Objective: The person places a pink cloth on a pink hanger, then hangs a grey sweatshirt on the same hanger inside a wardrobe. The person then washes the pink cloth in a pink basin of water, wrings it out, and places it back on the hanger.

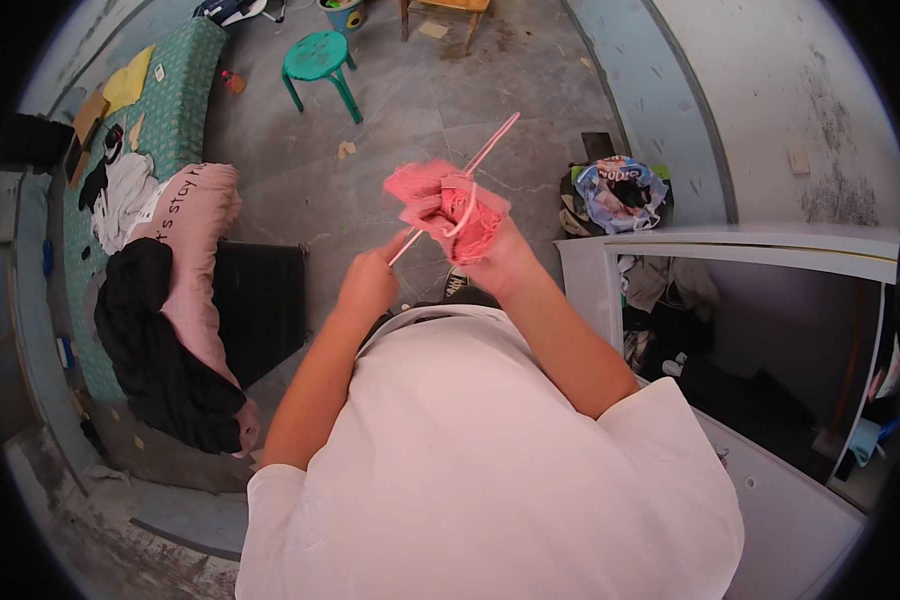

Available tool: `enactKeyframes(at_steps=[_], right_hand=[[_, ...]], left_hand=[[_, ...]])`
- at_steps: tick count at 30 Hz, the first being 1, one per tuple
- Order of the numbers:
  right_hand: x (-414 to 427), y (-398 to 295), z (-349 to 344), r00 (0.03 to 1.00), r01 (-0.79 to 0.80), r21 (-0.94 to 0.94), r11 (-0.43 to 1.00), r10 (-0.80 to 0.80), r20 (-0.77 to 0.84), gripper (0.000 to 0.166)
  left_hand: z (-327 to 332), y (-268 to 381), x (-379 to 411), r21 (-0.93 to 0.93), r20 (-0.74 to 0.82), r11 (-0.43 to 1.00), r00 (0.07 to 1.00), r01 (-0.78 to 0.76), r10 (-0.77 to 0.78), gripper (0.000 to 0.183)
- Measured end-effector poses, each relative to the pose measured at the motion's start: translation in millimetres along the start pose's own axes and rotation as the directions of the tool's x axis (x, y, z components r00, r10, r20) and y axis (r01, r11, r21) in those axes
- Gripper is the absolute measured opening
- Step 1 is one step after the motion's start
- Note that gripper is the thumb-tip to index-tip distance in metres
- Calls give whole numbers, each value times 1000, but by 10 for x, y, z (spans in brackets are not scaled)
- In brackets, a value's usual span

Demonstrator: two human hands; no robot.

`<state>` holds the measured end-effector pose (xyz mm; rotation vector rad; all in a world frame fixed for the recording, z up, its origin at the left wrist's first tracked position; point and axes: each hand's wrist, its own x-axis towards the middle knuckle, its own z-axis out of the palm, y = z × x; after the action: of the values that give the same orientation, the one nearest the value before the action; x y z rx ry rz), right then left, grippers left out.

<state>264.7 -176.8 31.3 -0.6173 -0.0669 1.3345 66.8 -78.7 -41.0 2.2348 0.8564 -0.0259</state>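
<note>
In front of my white shirt, my left hand (370, 281) is closed around the lower end of a thin pink wire clothes hanger (493, 146). The hanger slants up and to the right, ending in a narrow loop. A shaggy pink cloth (427, 184) is bunched about its middle, and a curved part of the wire lies over the cloth. My right hand (501, 251) grips this cloth against the hanger; its fingers are mostly hidden by the folds.
An open white wardrobe (589, 281) holding clothes lies to my right, with a filled plastic bag (622, 196) beyond it. To the left are a bed (184, 82), a pink pillow (195, 255) and a black garment (157, 352). A green stool (316, 56) stands ahead.
</note>
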Motion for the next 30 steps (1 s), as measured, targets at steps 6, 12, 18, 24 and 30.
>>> enactKeyframes(at_steps=[6, 12, 18, 24, 30], right_hand=[[12, -804, 136, 972, -87, -127, 988, 57, -227, 38], [222, -900, -802, 933, 228, -219, 949, -277, -228, 24], [184, -388, -305, 925, 93, -76, 993, -115, -362, 23], [-8, 9, -34, 980, -85, -55, 995, 74, -185, 27], [174, -410, -15, 967, 8, -127, 992, -40, -252, 27]], left_hand=[[-128, -161, -192, -68, -7, 980, 983, -186, 186, 77], [-293, -225, -318, 122, 48, 979, 986, -163, 158, 86], [-54, -171, -292, 241, -1, 969, 998, -59, 61, 80], [-19, -10, -18, 207, -48, 977, 998, 41, -32, 75], [-3, -261, -183, 75, -113, 979, 973, -192, 200, 84]])
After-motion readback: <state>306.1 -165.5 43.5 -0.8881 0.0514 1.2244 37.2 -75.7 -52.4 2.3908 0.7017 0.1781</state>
